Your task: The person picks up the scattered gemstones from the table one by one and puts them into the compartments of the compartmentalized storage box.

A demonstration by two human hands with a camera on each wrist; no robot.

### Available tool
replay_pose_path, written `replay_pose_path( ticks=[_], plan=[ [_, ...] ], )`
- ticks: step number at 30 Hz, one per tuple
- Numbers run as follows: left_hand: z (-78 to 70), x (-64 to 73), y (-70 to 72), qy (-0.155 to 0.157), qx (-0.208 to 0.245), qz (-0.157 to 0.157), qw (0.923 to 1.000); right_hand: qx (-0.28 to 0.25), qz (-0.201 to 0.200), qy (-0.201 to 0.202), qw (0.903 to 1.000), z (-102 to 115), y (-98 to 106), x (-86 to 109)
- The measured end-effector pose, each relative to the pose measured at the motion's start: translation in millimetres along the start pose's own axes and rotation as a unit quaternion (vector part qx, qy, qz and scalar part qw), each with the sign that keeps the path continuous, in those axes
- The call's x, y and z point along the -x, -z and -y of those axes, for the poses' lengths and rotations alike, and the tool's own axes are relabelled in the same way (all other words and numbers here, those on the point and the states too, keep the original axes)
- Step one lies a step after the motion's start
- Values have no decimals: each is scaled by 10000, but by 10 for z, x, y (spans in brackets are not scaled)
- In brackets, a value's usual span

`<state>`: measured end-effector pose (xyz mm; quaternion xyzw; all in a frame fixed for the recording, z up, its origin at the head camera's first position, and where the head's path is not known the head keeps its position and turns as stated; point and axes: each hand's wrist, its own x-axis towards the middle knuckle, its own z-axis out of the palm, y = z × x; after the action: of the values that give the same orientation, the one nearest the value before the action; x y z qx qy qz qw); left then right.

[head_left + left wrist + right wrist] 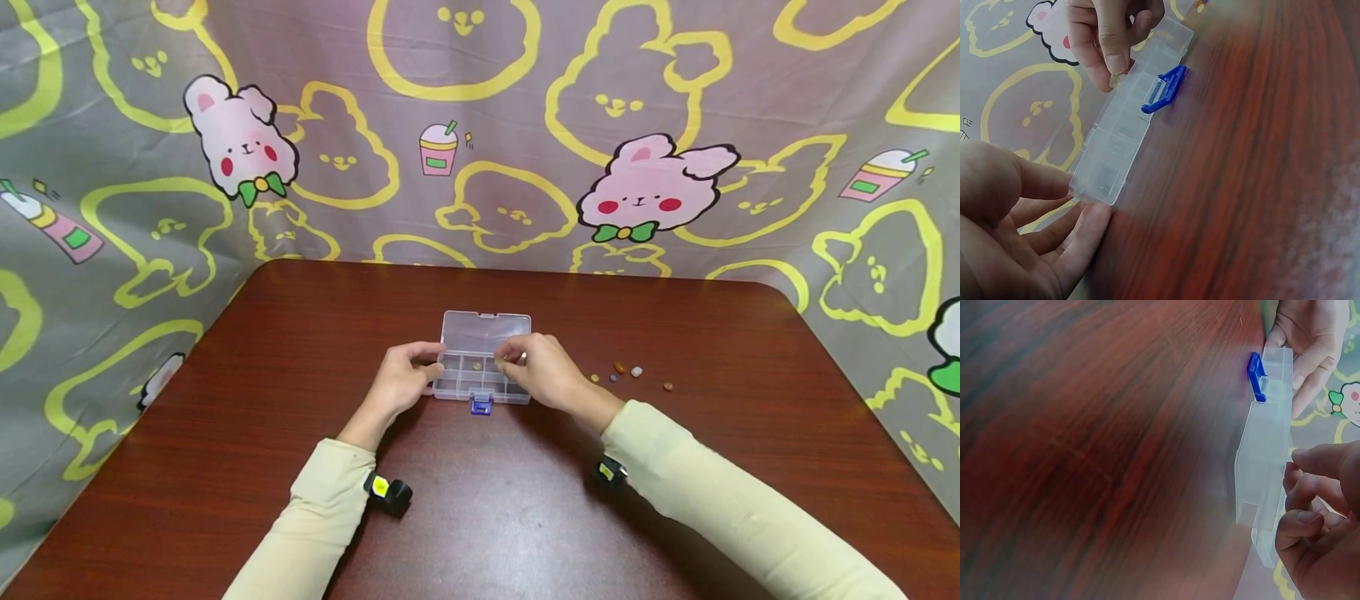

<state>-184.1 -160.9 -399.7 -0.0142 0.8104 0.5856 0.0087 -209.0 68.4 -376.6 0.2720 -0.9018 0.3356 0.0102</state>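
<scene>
Left hand (400,379) holds one box (1107,165), right hand (549,371) one bead (1114,80); five beads (637,372) lie outside.

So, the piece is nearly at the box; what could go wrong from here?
The small yellowish piece pinched in the right hand could slip and miss the clear box.

The loose pieces lie near that hand, so a careless sweep might scatter them.

The left hand holds only one end, so a knock might shift the box.
</scene>
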Motion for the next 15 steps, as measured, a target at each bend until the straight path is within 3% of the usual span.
replay_pose_path(
  ticks=[15],
  plan=[
    [-10, 5, -2, 27, -42, -8, 10000, 14, 43, -110, 9999, 4, 6, 8]
  ],
)
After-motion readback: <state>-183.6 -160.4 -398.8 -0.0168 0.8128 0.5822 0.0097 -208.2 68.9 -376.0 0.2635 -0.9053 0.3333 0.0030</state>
